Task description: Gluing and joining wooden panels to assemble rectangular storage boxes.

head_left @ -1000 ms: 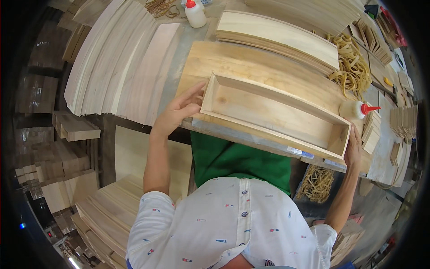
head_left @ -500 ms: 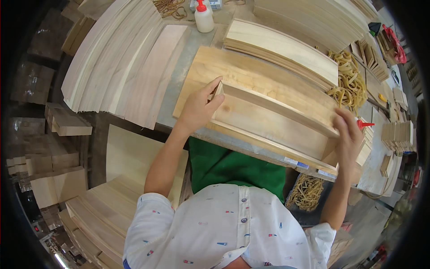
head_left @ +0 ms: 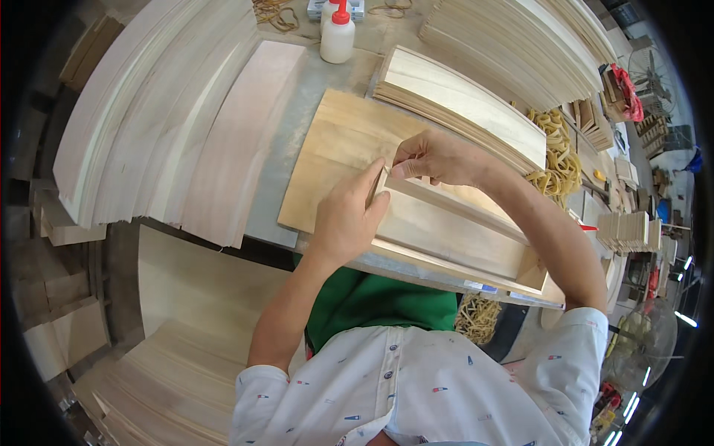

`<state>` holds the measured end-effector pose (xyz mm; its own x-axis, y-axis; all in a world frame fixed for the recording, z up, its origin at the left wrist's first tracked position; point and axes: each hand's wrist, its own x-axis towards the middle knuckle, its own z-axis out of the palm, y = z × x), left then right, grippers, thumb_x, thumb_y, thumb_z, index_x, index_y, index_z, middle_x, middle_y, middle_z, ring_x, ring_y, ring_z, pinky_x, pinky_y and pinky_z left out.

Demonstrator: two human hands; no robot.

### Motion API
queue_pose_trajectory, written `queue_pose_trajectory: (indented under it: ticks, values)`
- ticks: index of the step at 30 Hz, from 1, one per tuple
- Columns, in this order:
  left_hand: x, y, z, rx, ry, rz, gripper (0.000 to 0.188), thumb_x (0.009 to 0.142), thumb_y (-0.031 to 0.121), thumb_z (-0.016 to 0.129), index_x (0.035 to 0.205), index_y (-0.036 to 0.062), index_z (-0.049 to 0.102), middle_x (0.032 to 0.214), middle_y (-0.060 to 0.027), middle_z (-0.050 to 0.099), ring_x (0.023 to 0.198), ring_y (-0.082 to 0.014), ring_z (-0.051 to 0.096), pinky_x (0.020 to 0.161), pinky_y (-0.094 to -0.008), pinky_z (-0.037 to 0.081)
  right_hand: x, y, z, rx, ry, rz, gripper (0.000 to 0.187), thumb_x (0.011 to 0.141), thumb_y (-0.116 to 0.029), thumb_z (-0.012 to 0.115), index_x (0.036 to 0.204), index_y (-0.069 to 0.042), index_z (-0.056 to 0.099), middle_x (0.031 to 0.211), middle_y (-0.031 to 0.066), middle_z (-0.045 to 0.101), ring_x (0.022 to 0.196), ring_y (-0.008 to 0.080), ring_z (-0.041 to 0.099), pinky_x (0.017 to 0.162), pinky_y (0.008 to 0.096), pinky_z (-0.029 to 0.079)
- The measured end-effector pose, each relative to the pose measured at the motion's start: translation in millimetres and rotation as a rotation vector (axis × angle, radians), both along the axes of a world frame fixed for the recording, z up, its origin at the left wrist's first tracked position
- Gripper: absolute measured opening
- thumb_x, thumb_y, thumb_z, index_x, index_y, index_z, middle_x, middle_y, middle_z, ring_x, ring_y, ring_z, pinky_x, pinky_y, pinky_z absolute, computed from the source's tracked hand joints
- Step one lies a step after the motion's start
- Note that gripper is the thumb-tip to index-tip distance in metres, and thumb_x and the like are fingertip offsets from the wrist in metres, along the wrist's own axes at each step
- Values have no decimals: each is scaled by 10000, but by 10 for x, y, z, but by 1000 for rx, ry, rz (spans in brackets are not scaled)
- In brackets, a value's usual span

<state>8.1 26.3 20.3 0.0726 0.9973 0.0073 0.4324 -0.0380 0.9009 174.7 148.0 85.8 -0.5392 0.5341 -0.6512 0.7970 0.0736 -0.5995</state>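
A long, narrow wooden box frame [head_left: 462, 207] lies on a flat wooden board [head_left: 327, 149] in front of me. My left hand [head_left: 343, 221] is closed around the short end piece at its left, thumb inside and fingers outside. Reaching across the frame, my right hand [head_left: 440, 157] has its thumb and forefinger pinched at the far left corner, where that end meets the far long side. Exactly what those fingertips touch is partly hidden. At the right, the other short end piece [head_left: 531, 269] stands between the long sides.
Behind the board lies a stack of thin wooden strips [head_left: 465, 97], with tan rubber bands [head_left: 556, 163] at its right. Large fanned wooden sheets [head_left: 171, 111] fill the left. White squeeze bottles with red caps [head_left: 338, 41] stand at the back. More bands [head_left: 476, 316] sit below the table edge.
My right hand has moved left from the frame's right end to its far left corner. The left hand still holds the left end. The view has shifted slightly.
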Motion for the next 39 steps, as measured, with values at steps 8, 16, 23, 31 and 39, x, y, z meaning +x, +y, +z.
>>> queue_pose_trajectory:
  ticks: [8,16,23,31,39]
  values:
    - [7,-8,-19,89,45,5,478,884,134,592,1330,-19,517,866,-197,618,787,-328,598,731,-407,470,-263,154,115,-58,-153,113,290,892,-236,674,1069,-6,681,877,98,673,810,192,636,625,314,575]
    - [45,-18,15,61,62,17,468,892,114,580,1351,73,496,989,-175,649,902,-282,651,762,-393,496,-208,112,103,31,-168,100,264,874,-259,695,903,2,671,774,87,664,733,175,624,594,330,527]
    - [88,15,49,-93,16,-20,415,947,103,516,1362,80,502,1235,-87,583,1143,-182,558,938,-311,440,665,-537,-37,851,307,-111,231,924,-245,624,960,-19,656,810,69,675,750,193,633,691,353,492]
    - [102,-28,114,-26,29,-61,493,934,142,554,1399,11,453,1393,-166,502,1244,-273,508,1024,-334,394,3022,-2042,41,567,290,-1203,245,976,-218,564,1024,-5,675,804,16,637,716,77,583,651,228,479]
    - [1585,-146,531,421,520,-555,611,854,224,680,1368,-12,449,1398,-207,465,1315,-357,409,1121,-420,300,3245,-1906,-262,132,311,-1143,288,924,-314,637,1013,-41,649,790,-2,609,723,72,600,587,224,483]
